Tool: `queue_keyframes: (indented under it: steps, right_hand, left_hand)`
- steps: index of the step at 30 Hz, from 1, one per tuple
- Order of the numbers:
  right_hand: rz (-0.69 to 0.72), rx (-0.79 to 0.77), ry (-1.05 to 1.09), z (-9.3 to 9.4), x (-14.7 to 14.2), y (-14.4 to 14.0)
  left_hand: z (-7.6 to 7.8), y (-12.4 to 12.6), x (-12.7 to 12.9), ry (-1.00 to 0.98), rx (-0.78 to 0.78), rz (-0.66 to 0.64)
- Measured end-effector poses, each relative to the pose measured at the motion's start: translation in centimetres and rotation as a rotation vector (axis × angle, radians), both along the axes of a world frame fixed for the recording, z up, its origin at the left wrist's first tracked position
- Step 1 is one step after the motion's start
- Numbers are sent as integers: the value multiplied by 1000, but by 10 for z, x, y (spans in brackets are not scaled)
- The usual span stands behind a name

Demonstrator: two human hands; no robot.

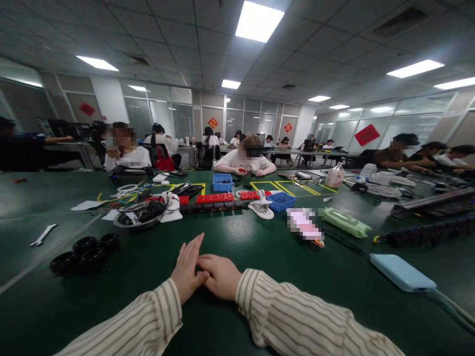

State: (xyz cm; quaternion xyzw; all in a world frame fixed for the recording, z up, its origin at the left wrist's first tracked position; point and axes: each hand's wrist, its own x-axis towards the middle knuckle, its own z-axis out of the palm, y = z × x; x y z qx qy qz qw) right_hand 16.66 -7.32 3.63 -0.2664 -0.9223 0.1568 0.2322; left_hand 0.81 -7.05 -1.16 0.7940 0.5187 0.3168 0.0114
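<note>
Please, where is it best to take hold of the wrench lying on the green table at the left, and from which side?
Probably the wrench is best gripped at mid-shaft, from above with the left hand. It lies flat on the table, its slim shaft bare, with free space on both sides; the black rings lie nearby but apart.

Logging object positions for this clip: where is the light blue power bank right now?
In the head view, the light blue power bank lies on the green table, right of the right hand and nearer than the green case.
</note>
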Motion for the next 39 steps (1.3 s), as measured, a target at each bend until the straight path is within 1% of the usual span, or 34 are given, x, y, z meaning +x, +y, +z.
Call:
queue_keyframes:
  steps: [2,3,5,7,9,11,16,18,22,23,26,28,30,33,39]
  right_hand:
    - [72,0,-14,4,12,-17]
    - [73,2,-24,6,16,-23]
    - [25,7,-54,7,20,-29]
    - [-25,34,-73,7,20,-31]
    - [-61,85,-77,7,17,-30]
    - [-106,132,-84,7,15,-28]
    - [-216,190,-124,4,12,-16]
    - [-263,221,-141,3,9,-5]
    - [-376,284,-155,-1,-3,26]
    - [-403,288,-151,-2,-5,33]
    - [-451,280,-143,-5,-12,52]
    - [-462,270,-135,-6,-13,59]
    - [-469,257,-123,-8,-14,63]
    - [-461,239,-96,-11,-13,65]
    - [-377,249,-24,-16,-10,67]
  left_hand:
    - [-4,-16,-6,20,-9,-9]
    - [-5,-23,-8,36,-17,-10]
    - [-4,-33,-8,86,-40,13]
    - [0,-38,-2,142,-82,20]
    - [7,-40,5,163,-126,-6]
    - [14,-37,10,142,-171,-31]
    - [26,-23,12,83,-305,-49]
    - [29,-12,12,98,-319,-56]
    - [30,20,10,156,-240,8]
    - [30,30,9,157,-236,7]
    - [28,56,6,148,-272,-17]
    - [27,67,4,151,-294,-41]
    - [26,73,2,152,-296,-55]
    - [24,73,1,152,-275,-70]
    - [20,70,-1,114,-252,-85]
